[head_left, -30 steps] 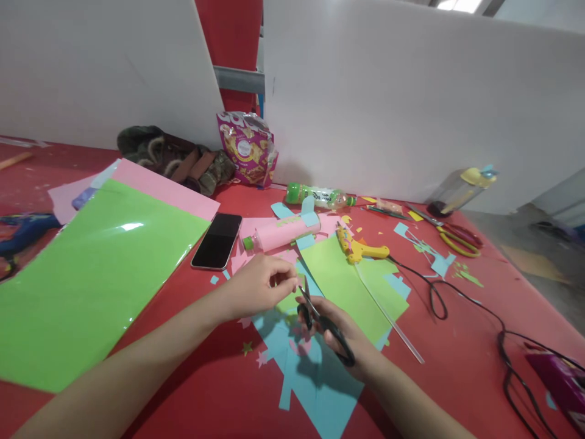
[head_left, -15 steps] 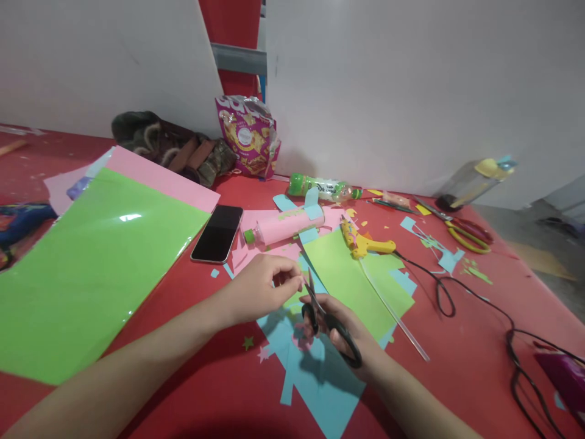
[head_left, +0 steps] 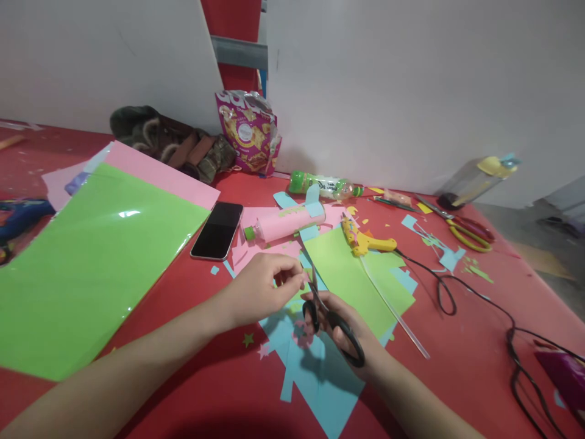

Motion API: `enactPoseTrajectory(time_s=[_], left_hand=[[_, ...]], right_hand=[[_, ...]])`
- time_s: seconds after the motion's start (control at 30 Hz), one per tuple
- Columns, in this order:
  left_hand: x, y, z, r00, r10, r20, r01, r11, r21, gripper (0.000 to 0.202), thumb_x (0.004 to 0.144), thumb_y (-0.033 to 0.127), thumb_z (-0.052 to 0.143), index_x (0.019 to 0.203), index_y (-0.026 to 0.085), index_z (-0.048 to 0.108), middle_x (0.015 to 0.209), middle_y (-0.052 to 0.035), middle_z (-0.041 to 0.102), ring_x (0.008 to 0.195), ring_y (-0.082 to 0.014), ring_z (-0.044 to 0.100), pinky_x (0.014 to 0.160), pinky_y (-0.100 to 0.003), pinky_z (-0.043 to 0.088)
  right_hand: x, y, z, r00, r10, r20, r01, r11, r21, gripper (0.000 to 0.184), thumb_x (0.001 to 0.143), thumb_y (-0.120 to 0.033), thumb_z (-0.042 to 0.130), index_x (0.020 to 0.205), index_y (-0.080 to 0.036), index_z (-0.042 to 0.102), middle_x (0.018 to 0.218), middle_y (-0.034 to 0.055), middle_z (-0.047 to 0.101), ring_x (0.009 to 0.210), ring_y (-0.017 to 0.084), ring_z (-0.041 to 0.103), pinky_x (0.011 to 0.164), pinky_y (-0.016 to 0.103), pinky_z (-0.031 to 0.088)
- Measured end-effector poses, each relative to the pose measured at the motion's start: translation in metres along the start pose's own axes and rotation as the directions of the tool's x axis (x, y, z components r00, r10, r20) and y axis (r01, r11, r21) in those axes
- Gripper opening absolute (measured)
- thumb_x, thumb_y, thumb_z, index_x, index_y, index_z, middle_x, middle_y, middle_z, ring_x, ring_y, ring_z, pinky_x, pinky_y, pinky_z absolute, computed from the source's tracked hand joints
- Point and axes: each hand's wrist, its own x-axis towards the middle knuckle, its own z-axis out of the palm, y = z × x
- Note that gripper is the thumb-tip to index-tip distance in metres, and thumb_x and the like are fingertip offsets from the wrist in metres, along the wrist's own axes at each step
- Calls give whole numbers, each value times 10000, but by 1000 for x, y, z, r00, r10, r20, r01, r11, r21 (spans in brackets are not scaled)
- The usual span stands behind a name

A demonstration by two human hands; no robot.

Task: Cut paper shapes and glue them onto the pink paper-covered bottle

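My left hand [head_left: 269,283] pinches a tiny piece of pink paper [head_left: 306,277] between thumb and fingertips. Around the handles of black-handled scissors [head_left: 345,334] my right hand [head_left: 350,320] is closed, with the blades pointing up beside the pink piece and slightly parted. Below both hands lie blue paper [head_left: 326,381] and some pink scraps [head_left: 301,332]. A small green star [head_left: 247,339] and a pink star [head_left: 263,351] rest on the red table just left of the blue paper.
A yellow glue gun [head_left: 365,241] with a black cord lies on green paper [head_left: 333,259]. Behind my hands is a pink-wrapped bottle [head_left: 286,224]. A phone [head_left: 218,230] sits beside a packet of green sheets [head_left: 123,244]. Larger scissors [head_left: 470,235] and a clear bottle [head_left: 475,183] stand right.
The scissor blades have opened wider around the pink paper, and more of that paper shows at my left fingertips. Both hands stay nearly in place; the view tilts slightly.
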Motion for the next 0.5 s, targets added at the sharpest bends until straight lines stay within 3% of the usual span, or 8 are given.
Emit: enactPoseTrajectory(time_s=[0.5], left_hand=[[-1, 3, 1, 1000, 9, -15, -9, 1000, -11, 184, 756, 184, 419, 615, 133, 527, 589, 14, 543, 551, -77, 455, 527, -176, 365]], right_hand=[[0, -3, 3, 1000, 3, -8, -3, 1000, -14, 570, 590, -559, 606, 1006, -194, 470, 746, 25, 477, 667, 156, 474, 614, 304, 384]])
